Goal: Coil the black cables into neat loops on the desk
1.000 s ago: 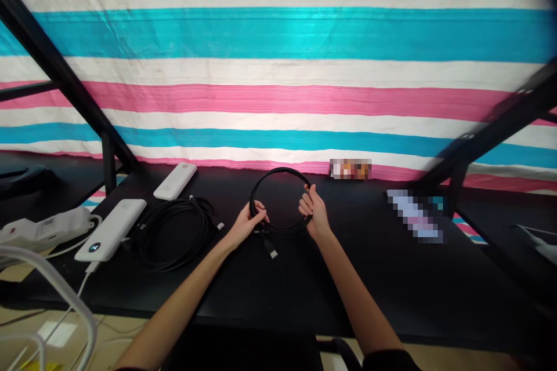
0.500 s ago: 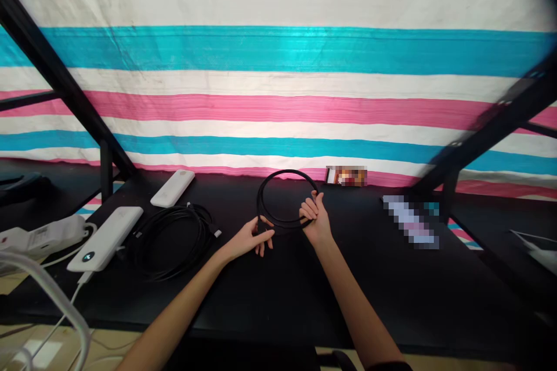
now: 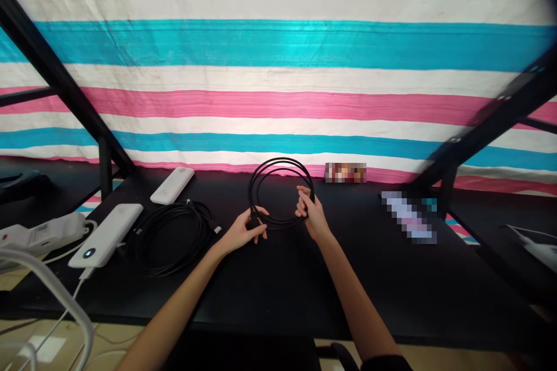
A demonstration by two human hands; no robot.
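A black cable [image 3: 282, 160] is looped into a round coil of several turns, held up over the black table. My left hand [image 3: 247, 228] is closed on the coil's lower left side, where a dark connector shows by the thumb. On the right side of the coil, my right hand [image 3: 311, 212] has its fingers curled around the cable. A second black cable coil [image 3: 172, 269], with light connector tips, lies on the table to the left of my left hand.
Two white power banks [image 3: 107, 236] [image 3: 172, 185] and a white power strip [image 3: 47, 235] are at the left. A blurred flat item [image 3: 409, 217] lies at the right, a blurred small packet [image 3: 346, 173] at the back. Black frame bars slant up both sides before striped sheeting.
The held coil has shifted slightly left and up and shows more separate loops. Both hands moved a little left, and the right hand's fingers have curled further over the cable.
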